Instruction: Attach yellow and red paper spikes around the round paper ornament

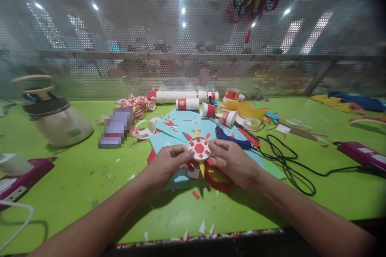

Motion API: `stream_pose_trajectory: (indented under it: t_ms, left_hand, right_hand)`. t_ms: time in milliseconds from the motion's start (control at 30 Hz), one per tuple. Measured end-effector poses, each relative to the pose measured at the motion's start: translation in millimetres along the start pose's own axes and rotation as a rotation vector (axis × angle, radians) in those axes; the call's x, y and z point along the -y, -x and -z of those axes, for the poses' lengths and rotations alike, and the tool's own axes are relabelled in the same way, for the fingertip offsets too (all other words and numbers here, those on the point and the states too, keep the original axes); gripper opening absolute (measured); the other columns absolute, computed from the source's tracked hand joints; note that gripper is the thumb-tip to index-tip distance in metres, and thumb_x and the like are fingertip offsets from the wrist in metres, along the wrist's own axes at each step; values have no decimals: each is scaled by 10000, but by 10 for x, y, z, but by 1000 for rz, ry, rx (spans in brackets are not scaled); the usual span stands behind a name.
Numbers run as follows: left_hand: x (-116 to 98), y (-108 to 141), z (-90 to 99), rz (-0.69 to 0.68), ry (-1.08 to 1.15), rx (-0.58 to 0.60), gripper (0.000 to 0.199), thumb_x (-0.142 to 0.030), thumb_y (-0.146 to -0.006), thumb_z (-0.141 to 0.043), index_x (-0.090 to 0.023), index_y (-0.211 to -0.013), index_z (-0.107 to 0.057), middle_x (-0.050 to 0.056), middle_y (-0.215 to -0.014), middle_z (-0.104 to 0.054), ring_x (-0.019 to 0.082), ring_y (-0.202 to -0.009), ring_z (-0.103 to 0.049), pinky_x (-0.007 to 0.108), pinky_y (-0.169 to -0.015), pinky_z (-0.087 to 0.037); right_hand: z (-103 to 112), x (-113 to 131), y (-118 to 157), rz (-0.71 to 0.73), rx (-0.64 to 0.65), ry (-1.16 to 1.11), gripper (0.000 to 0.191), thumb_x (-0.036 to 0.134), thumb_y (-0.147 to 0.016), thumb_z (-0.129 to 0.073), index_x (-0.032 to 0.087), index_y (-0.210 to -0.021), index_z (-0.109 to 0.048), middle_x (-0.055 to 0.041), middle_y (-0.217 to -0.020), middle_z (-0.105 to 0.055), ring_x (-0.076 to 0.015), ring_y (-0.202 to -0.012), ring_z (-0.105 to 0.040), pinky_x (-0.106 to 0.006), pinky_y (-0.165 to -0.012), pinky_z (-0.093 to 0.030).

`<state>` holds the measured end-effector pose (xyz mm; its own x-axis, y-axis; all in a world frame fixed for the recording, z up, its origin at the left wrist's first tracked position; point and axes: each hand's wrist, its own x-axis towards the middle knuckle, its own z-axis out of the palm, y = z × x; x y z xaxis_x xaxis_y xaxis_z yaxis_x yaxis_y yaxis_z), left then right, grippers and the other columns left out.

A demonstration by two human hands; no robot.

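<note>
A round white paper turtle [199, 148] with red patches, a yellow head at the top and a yellow tail pointing down is held up in front of me. My left hand [175, 160] pinches its left edge between thumb and fingers. On the right edge, the fingers of my right hand [230, 158] grip it. Beneath the hands lie light blue paper sheets [163, 142] with scraps on them. A yellow and red round piece [221, 178] shows below the turtle, partly hidden by my right hand.
Paper cups [187, 104], a blue glue gun [235, 139] with a black cable [289, 160] and a stack of similar turtles [137, 104] lie beyond my hands. A phone [116, 127] and kettle [57, 116] stand left; purple power strips [360, 156] lie at both sides.
</note>
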<state>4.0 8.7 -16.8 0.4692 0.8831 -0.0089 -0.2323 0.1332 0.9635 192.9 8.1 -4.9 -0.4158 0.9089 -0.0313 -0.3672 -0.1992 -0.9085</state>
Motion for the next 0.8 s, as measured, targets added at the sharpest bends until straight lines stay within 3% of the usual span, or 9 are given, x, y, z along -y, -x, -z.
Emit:
stream_pose_trajectory:
  t_ms: [133,267,533,800]
  left_hand:
    - [-39,-8,-19,34,101,-2,197,-290,-809,-625,-113,-871,-682,106,-898,-663,145,-752,-580,281,-690,-459]
    - [-58,-4,-31,32,113,49,208,-280,-836,-591,-112,-903,-694,110,-892,-670,151,-764,-582,290,-707,-454]
    - [-51,19,-30,21,116,146,226,-265,-856,-561,-107,-937,-701,99,-847,-675,157,-784,-583,307,-765,-444]
    - [-49,36,-47,17,107,169,255,-330,-815,-608,-127,-938,-702,102,-877,-681,170,-788,-602,307,-769,-461]
  right_hand:
    - [-4,-22,17,48,-72,121,357,268,-682,-768,170,-978,-595,-6,-805,-613,-123,-722,-595,-273,-691,-483]
    - [-15,-20,27,135,-72,218,583,200,-667,-770,192,-1174,-482,33,-739,-595,-104,-679,-582,-252,-665,-475]
    - [-79,21,89,300,-31,314,704,190,-667,-758,188,-1284,-421,65,-650,-522,-110,-594,-567,-266,-596,-487]
    - [-131,22,141,337,-32,293,853,179,-664,-759,237,-1395,-324,55,-654,-549,-118,-566,-569,-278,-568,-510]
